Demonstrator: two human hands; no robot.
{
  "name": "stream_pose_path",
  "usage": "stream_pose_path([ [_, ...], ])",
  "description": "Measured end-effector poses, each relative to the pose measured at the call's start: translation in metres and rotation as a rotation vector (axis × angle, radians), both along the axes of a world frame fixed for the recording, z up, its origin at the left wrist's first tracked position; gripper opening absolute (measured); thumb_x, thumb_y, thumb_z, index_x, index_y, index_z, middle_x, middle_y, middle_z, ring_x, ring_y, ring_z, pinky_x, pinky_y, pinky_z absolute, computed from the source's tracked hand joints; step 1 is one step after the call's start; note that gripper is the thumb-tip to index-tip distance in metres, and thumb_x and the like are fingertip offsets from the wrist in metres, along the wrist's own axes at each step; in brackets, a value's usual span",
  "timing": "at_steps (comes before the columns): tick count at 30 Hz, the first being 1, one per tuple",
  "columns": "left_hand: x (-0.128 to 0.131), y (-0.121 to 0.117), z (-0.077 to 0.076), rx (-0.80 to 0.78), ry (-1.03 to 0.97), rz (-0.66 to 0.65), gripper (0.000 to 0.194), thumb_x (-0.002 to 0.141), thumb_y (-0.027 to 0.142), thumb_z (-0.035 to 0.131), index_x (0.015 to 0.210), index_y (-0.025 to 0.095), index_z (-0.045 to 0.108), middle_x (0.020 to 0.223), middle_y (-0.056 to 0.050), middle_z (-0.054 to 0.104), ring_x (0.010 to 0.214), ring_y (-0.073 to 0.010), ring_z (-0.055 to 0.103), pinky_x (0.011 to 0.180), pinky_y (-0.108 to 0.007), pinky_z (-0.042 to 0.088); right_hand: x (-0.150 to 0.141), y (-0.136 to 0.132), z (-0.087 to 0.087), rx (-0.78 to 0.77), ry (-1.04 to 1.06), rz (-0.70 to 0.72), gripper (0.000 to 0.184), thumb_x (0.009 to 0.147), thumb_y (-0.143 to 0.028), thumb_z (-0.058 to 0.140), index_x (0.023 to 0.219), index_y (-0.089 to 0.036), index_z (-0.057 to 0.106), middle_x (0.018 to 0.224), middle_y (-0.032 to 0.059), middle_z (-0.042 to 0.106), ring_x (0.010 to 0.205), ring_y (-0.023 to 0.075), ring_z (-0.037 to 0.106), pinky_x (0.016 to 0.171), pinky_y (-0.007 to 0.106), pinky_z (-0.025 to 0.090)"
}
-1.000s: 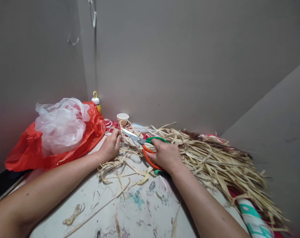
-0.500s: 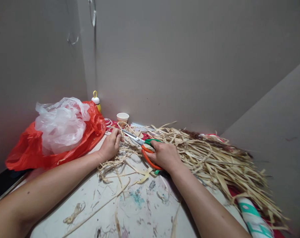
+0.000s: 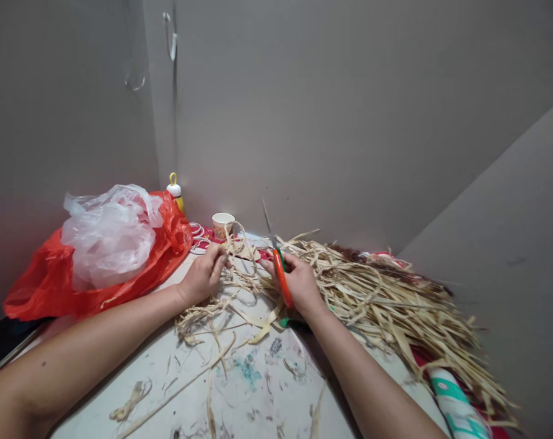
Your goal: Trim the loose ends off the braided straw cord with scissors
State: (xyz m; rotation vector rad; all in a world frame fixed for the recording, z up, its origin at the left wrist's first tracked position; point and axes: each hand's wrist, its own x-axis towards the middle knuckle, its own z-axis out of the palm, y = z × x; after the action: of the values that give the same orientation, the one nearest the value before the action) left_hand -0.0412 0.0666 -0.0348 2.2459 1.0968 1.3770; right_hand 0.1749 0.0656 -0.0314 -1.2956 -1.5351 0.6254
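My right hand (image 3: pixel 298 285) holds a pair of scissors (image 3: pixel 283 277) with orange and green handles; the blades point up and away from me. My left hand (image 3: pixel 206 272) is closed at the fingertips on a braided straw cord (image 3: pixel 239 247), which loops up beside the fingers and runs down in a tangle on the table. Between the two hands lie more twisted straw strands. To the right of my right hand spreads a big heap of dry straw strips (image 3: pixel 395 299).
A red plastic bag (image 3: pixel 33 280) with a crumpled clear bag (image 3: pixel 111 238) sits at left. Behind stand a paper cup (image 3: pixel 223 225) and a yellow-and-white bottle (image 3: pixel 174 190). A green-and-white roll (image 3: pixel 456 402) lies at right. Straw scraps litter the stained white table (image 3: pixel 258 390).
The scissors have swung from pointing left at the left hand to pointing upward, away from the cord. My left hand stays nearly in place; the cord loop now stands higher.
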Motion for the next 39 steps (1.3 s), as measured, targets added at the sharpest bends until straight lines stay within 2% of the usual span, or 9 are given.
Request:
stream_pose_path([
  [5, 0.000, -0.008, 0.001, 0.048, 0.146, -0.150, 0.008, 0.089, 0.024, 0.040, 0.090, 0.022, 0.047, 0.077, -0.003, 0.059, 0.068, -0.0153, 0.058, 0.066, -0.027, 0.044, -0.022, -0.015, 0.017, -0.153, 0.453, 0.191, 0.043, 0.055, -0.047, 0.079, 0.079, -0.022, 0.054, 0.065, -0.0055, 0.057, 0.044, 0.0068, 0.042, 0.040, 0.020, 0.036],
  [14, 0.005, -0.020, 0.001, 0.075, 0.295, -0.298, 0.012, 0.085, 0.020, 0.045, 0.095, 0.022, 0.049, 0.072, -0.002, 0.059, 0.063, -0.0152, 0.055, 0.062, -0.026, 0.043, -0.033, -0.022, 0.024, -0.130, 0.593, 0.288, 0.039, 0.057, -0.035, 0.080, 0.079, -0.021, 0.051, 0.064, -0.0076, 0.056, 0.051, 0.0078, 0.052, 0.049, 0.020, 0.042],
  [17, 0.006, -0.017, 0.009, 0.068, 0.111, -0.193, 0.010, 0.089, 0.022, 0.039, 0.092, 0.021, 0.049, 0.080, -0.004, 0.061, 0.066, -0.0137, 0.056, 0.065, -0.026, 0.044, -0.029, -0.019, 0.023, -0.085, 0.640, 0.248, 0.038, 0.059, -0.033, 0.080, 0.081, -0.021, 0.050, 0.067, -0.0066, 0.057, 0.054, 0.0081, 0.054, 0.051, 0.020, 0.042],
  [21, -0.001, 0.005, 0.013, -0.163, -0.236, 0.113, 0.022, 0.092, 0.030, 0.036, 0.079, 0.019, 0.050, 0.072, -0.001, 0.061, 0.051, -0.0108, 0.050, 0.052, -0.024, 0.043, -0.027, -0.017, 0.025, -0.038, 0.662, 0.197, 0.038, 0.059, -0.033, 0.079, 0.080, -0.021, 0.050, 0.070, -0.0057, 0.058, 0.057, 0.0089, 0.056, 0.051, 0.021, 0.043],
  [24, -0.006, 0.018, 0.016, -0.174, -0.263, 0.239, 0.009, 0.081, 0.020, 0.050, 0.084, 0.017, 0.058, 0.087, -0.005, 0.063, 0.073, -0.0158, 0.059, 0.067, -0.029, 0.048, -0.028, -0.017, 0.024, -0.053, 0.660, 0.191, 0.038, 0.058, -0.034, 0.079, 0.080, -0.021, 0.050, 0.071, -0.0049, 0.059, 0.060, 0.0106, 0.060, 0.050, 0.021, 0.044],
  [25, -0.006, 0.017, 0.018, -0.152, -0.253, 0.246, 0.018, 0.077, 0.015, 0.054, 0.094, 0.017, 0.059, 0.099, -0.007, 0.063, 0.085, -0.0178, 0.060, 0.076, -0.032, 0.048, -0.029, -0.018, 0.024, -0.061, 0.656, 0.190, 0.039, 0.058, -0.034, 0.079, 0.080, -0.021, 0.051, 0.072, -0.0046, 0.059, 0.061, 0.0111, 0.061, 0.050, 0.021, 0.044],
  [27, -0.001, 0.010, 0.022, -0.121, -0.205, 0.193, 0.035, 0.074, 0.011, 0.055, 0.108, 0.018, 0.059, 0.114, -0.009, 0.061, 0.101, -0.0205, 0.057, 0.088, -0.037, 0.045, -0.032, -0.019, 0.023, -0.076, 0.644, 0.188, 0.038, 0.059, -0.034, 0.079, 0.080, -0.021, 0.051, 0.072, -0.0043, 0.060, 0.063, 0.0119, 0.062, 0.050, 0.021, 0.045],
  [31, 0.018, -0.017, 0.029, -0.306, -0.231, -0.141, 0.034, 0.078, 0.023, 0.062, 0.111, 0.017, 0.059, 0.097, -0.007, 0.068, 0.091, -0.0195, 0.062, 0.080, -0.034, 0.049, -0.034, -0.021, 0.022, -0.095, 0.647, 0.196, 0.037, 0.059, -0.033, 0.080, 0.079, -0.021, 0.052, 0.070, -0.0053, 0.060, 0.060, 0.0108, 0.061, 0.051, 0.021, 0.046],
  [39, 0.026, -0.023, 0.030, -0.547, -0.484, -0.344, 0.023, 0.072, 0.018, 0.068, 0.095, 0.016, 0.066, 0.081, -0.004, 0.070, 0.077, -0.0165, 0.065, 0.073, -0.030, 0.050, -0.037, -0.023, 0.024, -0.118, 0.667, 0.200, 0.039, 0.056, -0.034, 0.081, 0.080, -0.021, 0.054, 0.070, -0.0043, 0.059, 0.062, 0.0132, 0.061, 0.052, 0.023, 0.048],
])
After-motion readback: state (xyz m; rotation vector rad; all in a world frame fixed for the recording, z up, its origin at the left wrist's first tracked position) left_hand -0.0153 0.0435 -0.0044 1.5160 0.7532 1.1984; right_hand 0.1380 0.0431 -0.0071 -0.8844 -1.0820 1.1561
